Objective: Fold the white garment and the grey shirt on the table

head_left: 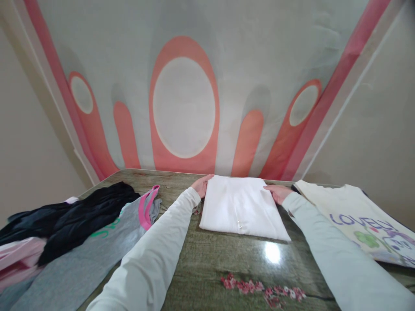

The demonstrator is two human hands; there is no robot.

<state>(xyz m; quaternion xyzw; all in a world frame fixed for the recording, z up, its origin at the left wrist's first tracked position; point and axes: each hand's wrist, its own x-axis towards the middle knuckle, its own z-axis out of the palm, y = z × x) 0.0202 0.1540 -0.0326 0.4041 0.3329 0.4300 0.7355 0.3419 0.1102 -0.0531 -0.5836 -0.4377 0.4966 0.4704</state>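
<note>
Hands: 2, left hand (201, 186), right hand (279, 193). Folded white garment (241, 207): 1. Cream LOVELY shirt (343, 201): 1. Gray pink-trimmed garment (84, 259): 1. Black clothing (87, 203): count unclear. Table (201, 263): 1.

At the far corners of a folded white garment (235, 207), the left hand (201, 185) and right hand (279, 192) partly hide their own fingers; how firmly they grip is unclear. Both pale sleeves (152, 255) run out of the frame's bottom. Small shiny dots (240, 224) near the garment's front edge are too tiny to identify. On the left, a black garment (87, 211) and pink cloth (22, 257) are cut by the frame, as is a gray garment (87, 259) whose green lettering is partly covered and unreadable. On the right, a cream shirt (337, 198) is cut off, its lower print incomplete. The tabletop's (201, 268) near edge is out of frame.
</note>
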